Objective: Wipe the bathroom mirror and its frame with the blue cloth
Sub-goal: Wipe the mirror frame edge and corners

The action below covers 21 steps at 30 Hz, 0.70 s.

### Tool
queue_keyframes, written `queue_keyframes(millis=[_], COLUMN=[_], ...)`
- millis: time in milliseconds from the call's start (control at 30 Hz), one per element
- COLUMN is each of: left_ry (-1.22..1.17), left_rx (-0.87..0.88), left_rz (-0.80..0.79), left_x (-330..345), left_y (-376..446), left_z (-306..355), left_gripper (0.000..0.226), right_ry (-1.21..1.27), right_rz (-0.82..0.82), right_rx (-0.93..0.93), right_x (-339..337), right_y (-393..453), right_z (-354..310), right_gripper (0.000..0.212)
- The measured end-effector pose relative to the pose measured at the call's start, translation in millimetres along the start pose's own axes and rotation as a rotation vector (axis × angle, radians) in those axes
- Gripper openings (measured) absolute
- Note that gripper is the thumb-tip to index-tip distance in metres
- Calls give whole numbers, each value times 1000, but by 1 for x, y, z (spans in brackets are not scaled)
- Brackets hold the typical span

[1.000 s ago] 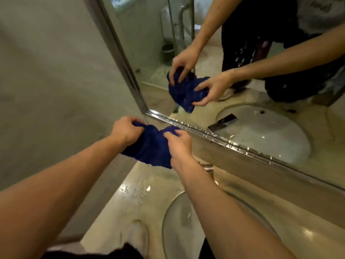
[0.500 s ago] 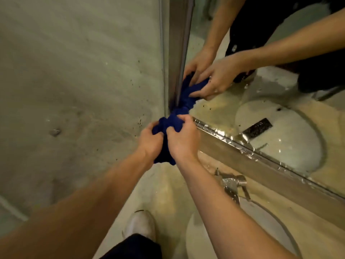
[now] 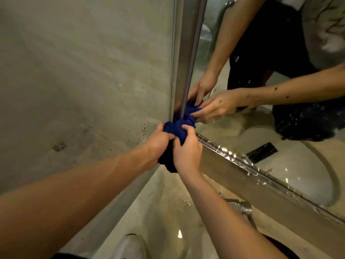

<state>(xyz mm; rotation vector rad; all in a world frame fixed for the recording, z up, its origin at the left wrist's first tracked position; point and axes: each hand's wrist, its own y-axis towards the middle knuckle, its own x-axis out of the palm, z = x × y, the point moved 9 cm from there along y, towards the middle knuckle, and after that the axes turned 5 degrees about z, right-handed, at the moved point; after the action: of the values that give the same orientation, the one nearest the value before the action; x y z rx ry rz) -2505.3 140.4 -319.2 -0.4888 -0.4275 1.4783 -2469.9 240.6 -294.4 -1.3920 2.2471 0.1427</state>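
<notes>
Speckled bathroom wall (image 3: 84, 71) meets the mirror frame (image 3: 183, 58) at its lower corner, where both hands, left hand (image 3: 158, 146) and right hand (image 3: 187, 152), pinch the bunched blue cloth (image 3: 177, 128). Best to press firmly into the corner seam, then drag along the frame.

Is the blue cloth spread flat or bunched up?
Bunched: the blue cloth is a wad gripped by the left hand and right hand at the mirror frame corner.

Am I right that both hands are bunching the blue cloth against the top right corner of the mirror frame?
Not quite: the corner is wrong. In the head view the left hand and right hand both grip the blue cloth against the bottom left corner of the mirror frame, where its upright strip meets the lower one.
</notes>
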Motion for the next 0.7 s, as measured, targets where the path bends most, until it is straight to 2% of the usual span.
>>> queue_keyframes(millis=[100,300,400,700], left_ry=[67,223,285,475], left_rx=[73,99,92,194], left_rz=[44,149,189,324], left_x=[-3,-3,-8,-10], left_y=[-15,-4,7,8], left_z=[18,11,3,12], left_gripper=[60,39,26,38], right_ry=[-2,-26,19,-6], right_rz=[71,54,143,229], right_rx=[8,-76,-89,-135], right_x=[-21,-15,-5,-1], right_y=[-6,9,12,19], right_z=[1,-9,-7,1], right_gripper=[43,41,36,30])
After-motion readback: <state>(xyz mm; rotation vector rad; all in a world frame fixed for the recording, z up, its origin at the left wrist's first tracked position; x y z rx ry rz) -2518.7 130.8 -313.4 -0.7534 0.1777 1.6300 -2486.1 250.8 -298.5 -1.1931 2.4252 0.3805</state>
